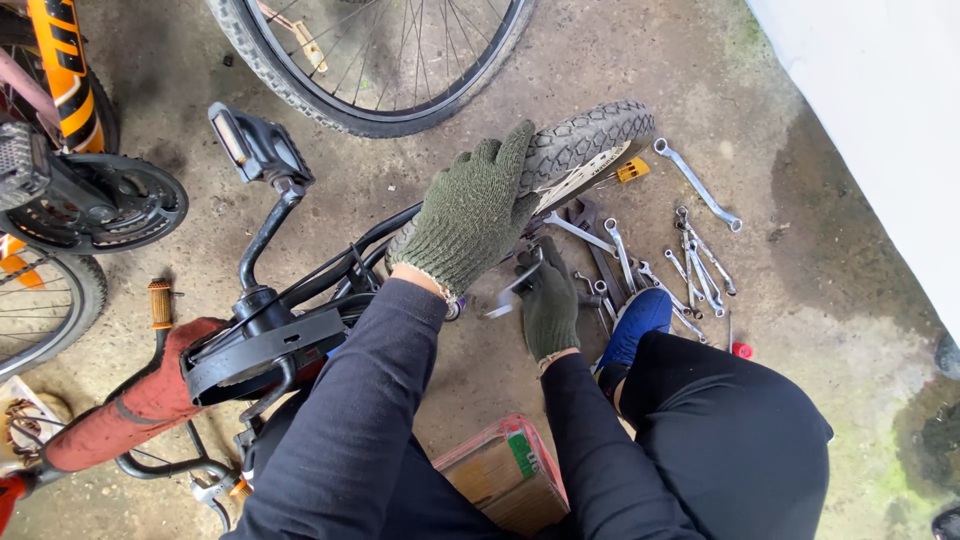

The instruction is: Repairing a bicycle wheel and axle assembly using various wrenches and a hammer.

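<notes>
Dark sleeves fill the lower centre of the frame, with a red-rimmed box [505, 475] just below them. Left hand [472, 212], in a green knit glove, lies flat and open on the knobby tyre of the small wheel [585, 135], fingers spread over the tread at upper centre. Right hand [549, 305], also gloved, is closed around a wrench [512, 290] near the wheel's axle at centre frame; the contact point at the hub is hidden by the hand. Small bicycle [250, 340] lies on the concrete at lower left, pedal [250, 145] pointing up, wheel apparently seated in the frame. About 10 spanners [690, 265] are spread on the floor at centre right.

Judgement: work at the axle is under way, not finished; whether the nut is loose or tight cannot be told. 2 other bicycle wheels [390, 60] show at the upper edge and left.
</notes>
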